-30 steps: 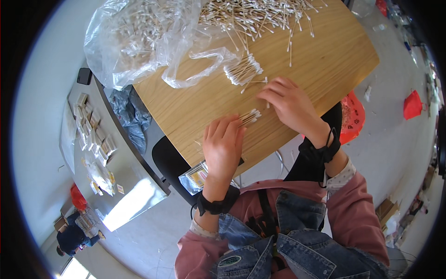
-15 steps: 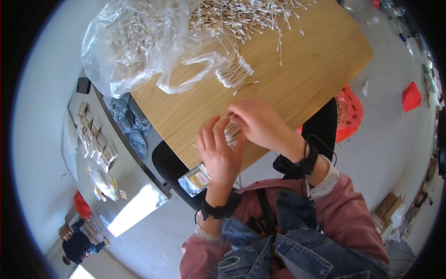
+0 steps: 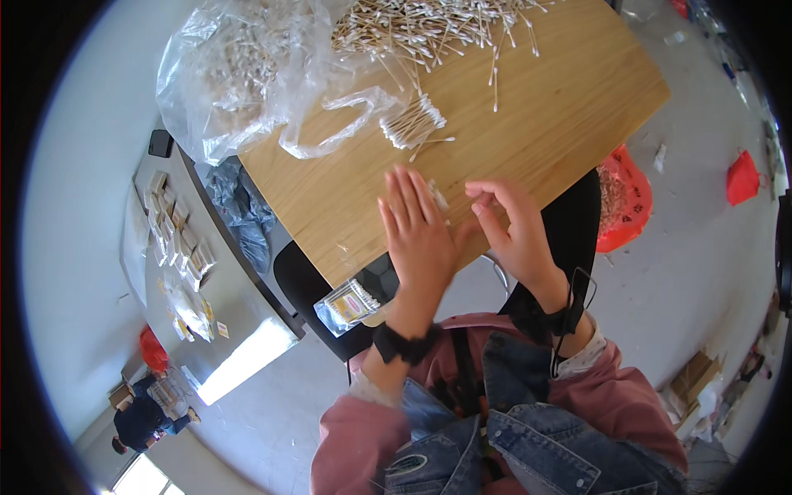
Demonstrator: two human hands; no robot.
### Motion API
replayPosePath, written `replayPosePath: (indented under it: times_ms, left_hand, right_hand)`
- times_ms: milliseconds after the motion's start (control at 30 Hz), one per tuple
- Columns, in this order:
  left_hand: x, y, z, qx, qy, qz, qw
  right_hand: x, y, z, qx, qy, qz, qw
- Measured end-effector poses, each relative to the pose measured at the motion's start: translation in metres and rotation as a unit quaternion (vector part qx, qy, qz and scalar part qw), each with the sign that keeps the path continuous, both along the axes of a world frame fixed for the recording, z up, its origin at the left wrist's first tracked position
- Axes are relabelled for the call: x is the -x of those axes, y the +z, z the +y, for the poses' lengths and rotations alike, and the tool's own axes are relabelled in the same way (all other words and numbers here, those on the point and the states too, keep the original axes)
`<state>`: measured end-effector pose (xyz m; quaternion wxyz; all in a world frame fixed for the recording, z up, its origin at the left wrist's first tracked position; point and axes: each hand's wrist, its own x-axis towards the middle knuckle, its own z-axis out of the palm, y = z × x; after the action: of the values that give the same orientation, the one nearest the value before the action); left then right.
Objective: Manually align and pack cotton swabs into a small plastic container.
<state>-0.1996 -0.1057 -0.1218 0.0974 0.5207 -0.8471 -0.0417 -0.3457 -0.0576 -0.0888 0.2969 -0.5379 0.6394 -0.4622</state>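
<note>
My left hand point(image 3: 419, 235) is stretched flat over the near part of the table, fingers straight. Past its fingertips on the right shows a bit of a small bundle of cotton swabs point(image 3: 437, 195); the rest is hidden under the hand. To the right, my right hand point(image 3: 518, 231) is held with curved fingers and thumb apart, nothing visible between them. A neat bunch of cotton swabs point(image 3: 412, 124) lies farther up the table. By my left wrist is a clear packet of cotton swabs point(image 3: 351, 304) with a yellow label, at the table's near edge.
A large heap of loose cotton swabs point(image 3: 429, 29) covers the table's far side, beside a clear plastic bag point(image 3: 239, 82) full of them. Packed boxes point(image 3: 175, 227) sit on a grey table at left. A red bag point(image 3: 623, 198) stands right of the wooden table point(image 3: 569, 107).
My hands have moved apart. The left one has flattened out and shifted right over the small swab bundle; the right one has drawn back toward the right, fingers loosened.
</note>
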Motion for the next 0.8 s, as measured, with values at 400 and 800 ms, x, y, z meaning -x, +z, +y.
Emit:
replayPosePath:
  times_ms: [400, 800]
  left_hand:
    - [-0.027, 0.029, -0.001, -0.097, -0.008, 0.132, 0.986]
    - [-0.051, 0.025, 0.01, -0.129, -0.022, 0.254, 0.958]
  right_hand:
    - [0.001, -0.012, 0.005, -0.004, -0.005, 0.021, 1.0]
    - [-0.019, -0.013, -0.009, 0.03, 0.042, 0.059, 0.997]
